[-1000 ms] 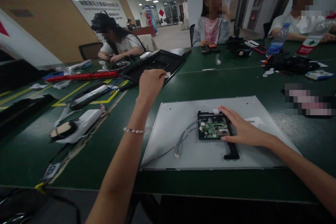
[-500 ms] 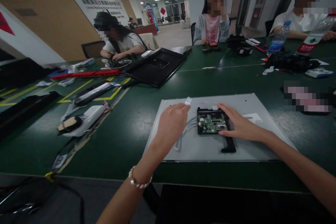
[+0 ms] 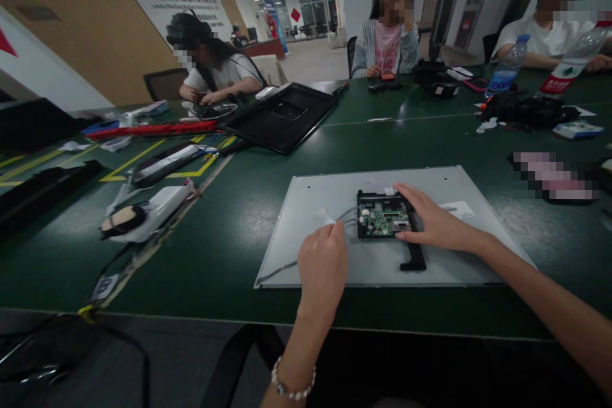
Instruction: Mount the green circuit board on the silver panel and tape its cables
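Note:
A pale panel lies flat on the table. On it sits a black plastic bracket carrying a green circuit board. My right hand grips the bracket's right side, thumb near the board's lower edge and fingers at the top. Left of the bracket, my left hand is closed in a pinch over the panel. A small whitish strip of tape sticks out at its fingertips. Grey cables run from the board toward this hand, and a cable continues beyond it to the panel's lower left corner.
Farther back lies a black plastic casing. White and black parts lie to the left beside yellow tape lines. Bottles, a black bundle and a blurred pink item are on the right. Several people sit around the table.
My left hand has come down and nearer to me with the tape. The loose cable now stretches left to the panel corner. My right hand keeps its grip on the bracket.

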Demonstrator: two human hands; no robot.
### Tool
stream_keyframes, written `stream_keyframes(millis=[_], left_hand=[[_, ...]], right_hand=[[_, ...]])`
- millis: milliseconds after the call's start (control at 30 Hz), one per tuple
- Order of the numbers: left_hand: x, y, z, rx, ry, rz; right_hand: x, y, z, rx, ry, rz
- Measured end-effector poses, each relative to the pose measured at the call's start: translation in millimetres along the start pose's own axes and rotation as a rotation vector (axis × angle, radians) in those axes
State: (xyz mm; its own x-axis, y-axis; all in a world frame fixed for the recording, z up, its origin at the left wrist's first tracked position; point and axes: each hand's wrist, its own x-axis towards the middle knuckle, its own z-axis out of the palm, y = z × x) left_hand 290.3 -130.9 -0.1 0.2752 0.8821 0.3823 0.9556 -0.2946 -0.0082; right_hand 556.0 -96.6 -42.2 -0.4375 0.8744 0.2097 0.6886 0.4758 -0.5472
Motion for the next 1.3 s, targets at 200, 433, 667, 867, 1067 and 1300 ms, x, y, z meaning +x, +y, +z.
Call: stream_keyframes(millis=[200, 433, 667, 867, 1067, 1300], left_hand=[[-8, 5, 3.5, -0.059, 0.012, 0.035], [-8, -1, 5.5, -0.139, 0.053, -0.063], [-1, -4, 13.4, -0.202, 0.002, -0.137], [-3, -3, 22.0, -0.236, -0.090, -0.098], [-5, -5, 21.8, -0.293, -0.080, -0.152], [-7, -13, 23.4, -0.488, -0.061, -0.211]], right_hand=[[1, 1, 1, -0.018, 0.008, -0.008], [1, 4, 2, -0.018, -0.002, 0.006], [0, 3, 2, -0.011, -0.011, 0.020], [0, 4, 2, -0.007, -0.018, 0.022], [0, 0, 2, -0.014, -0.015, 0.026], [-16, -2, -35, 0.052, 0.138, 0.160]])
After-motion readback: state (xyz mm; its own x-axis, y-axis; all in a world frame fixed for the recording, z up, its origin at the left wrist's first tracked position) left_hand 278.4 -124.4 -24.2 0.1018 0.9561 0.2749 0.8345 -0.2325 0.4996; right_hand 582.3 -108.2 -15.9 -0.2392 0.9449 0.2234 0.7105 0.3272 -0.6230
